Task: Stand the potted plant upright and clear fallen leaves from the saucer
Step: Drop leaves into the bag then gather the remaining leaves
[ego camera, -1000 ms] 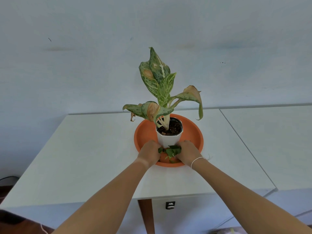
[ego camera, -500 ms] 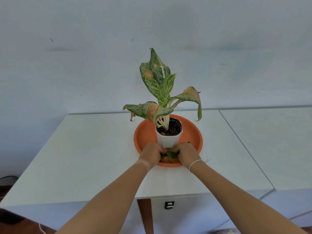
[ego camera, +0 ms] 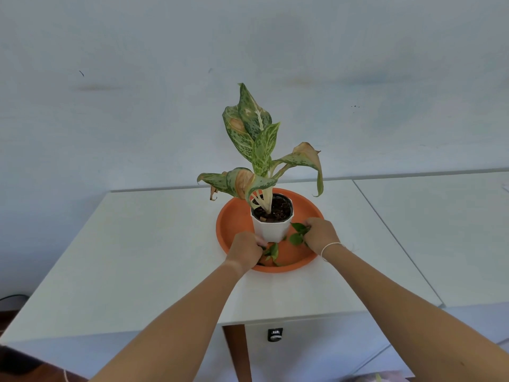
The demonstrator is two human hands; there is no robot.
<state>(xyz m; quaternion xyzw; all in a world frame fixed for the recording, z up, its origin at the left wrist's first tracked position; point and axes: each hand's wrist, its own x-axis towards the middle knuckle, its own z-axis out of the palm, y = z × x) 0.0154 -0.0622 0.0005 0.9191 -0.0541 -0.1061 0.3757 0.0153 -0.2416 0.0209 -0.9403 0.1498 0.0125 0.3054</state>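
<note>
**A:** Can you read any words or labels from where you sit?

**B:** No. I see a small black lock (ego camera: pixel 275 334) on the front under the table, with tiny marks on it, but they are too small for me to read. The white pot (ego camera: pixel 271 227) has no writing that I can see.

**A:** What is the table like?

**B:** It is a plain white table (ego camera: pixel 137 257) pushed against a pale blue wall (ego camera: pixel 137 106). The wall has a few little dark marks and a faint smudge. A second white top (ego camera: pixel 440 230) sits just beside it on the right, with a thin gap between them. A brown wooden leg (ego camera: pixel 237 351) shows under the table. At the bottom left I see some dark floor (ego camera: pixel 24 368) (and a thin cord near it).

**A:** Where is the plant?

**B:** The potted plant (ego camera: pixel 259 150) stands upright in its white pot, in the middle of the round orange saucer (ego camera: pixel 234 219). Some of its spotted leaves have brown, dry tips.

**A:** And the hands?

**B:** My view shows the left hand (ego camera: pixel 245 250) curled shut at the near foot of the pot, with small green fallen leaves (ego camera: pixel 271 252) by its fingers; I cannot tell if it pinches one. The right hand (ego camera: pixel 321 234) is closed on some green leaves (ego camera: pixel 298 234) to the right of the pot. It wears a thin white band (ego camera: pixel 332 248) at the wrist.
</note>
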